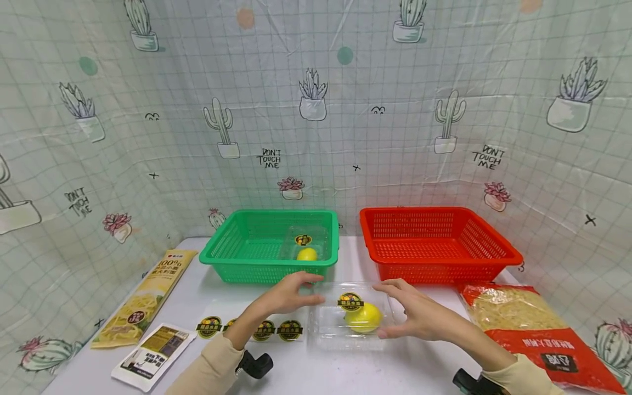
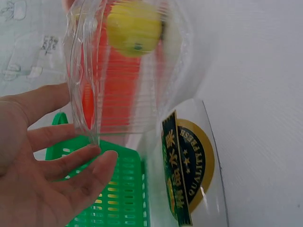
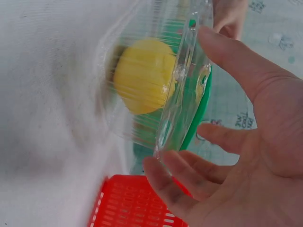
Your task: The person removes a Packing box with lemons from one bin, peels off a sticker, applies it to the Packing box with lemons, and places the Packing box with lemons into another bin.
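Observation:
A clear plastic clamshell box (image 1: 326, 334) stands on the table before me, lid down, with a round fruit sticker (image 1: 350, 301) on top. Inside it lies a yellow lemon (image 1: 362, 318), seen through the ribbed wall in both wrist views. My left hand (image 1: 291, 293) is at the box's left side, fingers spread and loosely bent, fingertips right at the rim. On the opposite side my right hand (image 1: 419, 312) has thumb and fingers parted around the right edge. In the right wrist view, its fingertips (image 3: 154, 165) are close to the lid's corner.
Behind stands a green basket (image 1: 269, 271) holding another clear box with a lemon (image 1: 307, 254). A red basket (image 1: 439, 271) is right of it. A sticker strip (image 1: 264, 329), noodle packet (image 1: 148, 296) and white pouch (image 1: 153, 356) lie left; a red-and-clear bag (image 1: 538, 334) lies right.

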A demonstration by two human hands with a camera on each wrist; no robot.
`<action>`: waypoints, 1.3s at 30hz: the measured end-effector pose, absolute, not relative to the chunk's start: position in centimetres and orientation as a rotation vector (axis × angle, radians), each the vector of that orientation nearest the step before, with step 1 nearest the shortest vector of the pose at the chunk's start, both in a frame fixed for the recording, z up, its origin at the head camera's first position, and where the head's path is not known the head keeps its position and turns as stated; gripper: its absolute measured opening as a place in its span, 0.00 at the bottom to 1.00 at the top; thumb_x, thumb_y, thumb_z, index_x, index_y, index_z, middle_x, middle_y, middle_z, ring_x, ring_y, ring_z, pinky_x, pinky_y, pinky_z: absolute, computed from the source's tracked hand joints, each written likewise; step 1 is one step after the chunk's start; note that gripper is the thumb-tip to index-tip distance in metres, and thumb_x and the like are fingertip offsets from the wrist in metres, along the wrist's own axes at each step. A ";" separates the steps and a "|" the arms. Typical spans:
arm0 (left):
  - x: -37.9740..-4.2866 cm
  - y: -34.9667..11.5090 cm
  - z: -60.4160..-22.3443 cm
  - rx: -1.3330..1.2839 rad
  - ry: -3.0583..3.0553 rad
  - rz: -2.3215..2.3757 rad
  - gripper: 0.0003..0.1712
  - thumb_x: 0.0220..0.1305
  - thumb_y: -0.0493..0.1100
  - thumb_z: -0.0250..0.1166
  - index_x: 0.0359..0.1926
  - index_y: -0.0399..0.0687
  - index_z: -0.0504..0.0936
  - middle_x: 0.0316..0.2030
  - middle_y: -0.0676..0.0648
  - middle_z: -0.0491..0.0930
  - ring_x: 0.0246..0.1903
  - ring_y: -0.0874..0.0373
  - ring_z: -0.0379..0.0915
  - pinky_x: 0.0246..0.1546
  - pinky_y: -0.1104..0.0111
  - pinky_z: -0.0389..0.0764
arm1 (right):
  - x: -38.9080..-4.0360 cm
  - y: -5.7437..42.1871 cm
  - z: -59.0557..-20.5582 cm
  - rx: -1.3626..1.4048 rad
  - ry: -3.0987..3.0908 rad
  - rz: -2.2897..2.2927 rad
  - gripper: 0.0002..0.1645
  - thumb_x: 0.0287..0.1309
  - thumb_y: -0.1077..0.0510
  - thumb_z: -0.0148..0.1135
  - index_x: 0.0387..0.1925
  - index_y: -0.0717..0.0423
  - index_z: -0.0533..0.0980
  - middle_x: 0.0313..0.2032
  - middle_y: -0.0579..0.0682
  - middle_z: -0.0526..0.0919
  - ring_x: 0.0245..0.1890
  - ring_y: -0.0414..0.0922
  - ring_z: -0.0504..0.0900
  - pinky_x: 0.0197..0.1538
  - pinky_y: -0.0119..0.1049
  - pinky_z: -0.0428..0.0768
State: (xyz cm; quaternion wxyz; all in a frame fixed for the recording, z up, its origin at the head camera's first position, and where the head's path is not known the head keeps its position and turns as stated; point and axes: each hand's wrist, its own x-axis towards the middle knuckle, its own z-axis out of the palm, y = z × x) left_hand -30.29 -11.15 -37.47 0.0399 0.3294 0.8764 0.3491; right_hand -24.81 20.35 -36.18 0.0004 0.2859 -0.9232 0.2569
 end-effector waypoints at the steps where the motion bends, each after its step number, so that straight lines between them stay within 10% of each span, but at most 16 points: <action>1: -30.3 -11.2 -37.5 1.003 2.674 1.080 0.31 0.66 0.47 0.65 0.64 0.34 0.73 0.62 0.34 0.74 0.57 0.38 0.74 0.58 0.46 0.75 | -24.7 20.5 -36.2 0.878 -2.917 0.823 0.54 0.43 0.37 0.76 0.69 0.52 0.65 0.60 0.59 0.71 0.57 0.56 0.74 0.51 0.56 0.80; 22: -30.3 -11.3 -37.4 0.881 2.598 1.141 0.31 0.67 0.48 0.64 0.66 0.38 0.72 0.65 0.35 0.71 0.46 0.51 0.83 0.36 0.72 0.80 | -24.9 21.2 -36.5 0.931 -2.982 0.871 0.64 0.42 0.41 0.78 0.74 0.58 0.55 0.66 0.66 0.68 0.51 0.53 0.82 0.51 0.51 0.80; 39: -29.9 -11.5 -36.7 0.873 2.644 1.172 0.27 0.68 0.49 0.63 0.62 0.38 0.76 0.57 0.34 0.77 0.45 0.48 0.81 0.39 0.64 0.83 | -24.6 21.3 -35.9 0.959 -2.931 1.055 0.57 0.45 0.47 0.78 0.72 0.54 0.59 0.59 0.67 0.74 0.37 0.36 0.80 0.40 0.31 0.81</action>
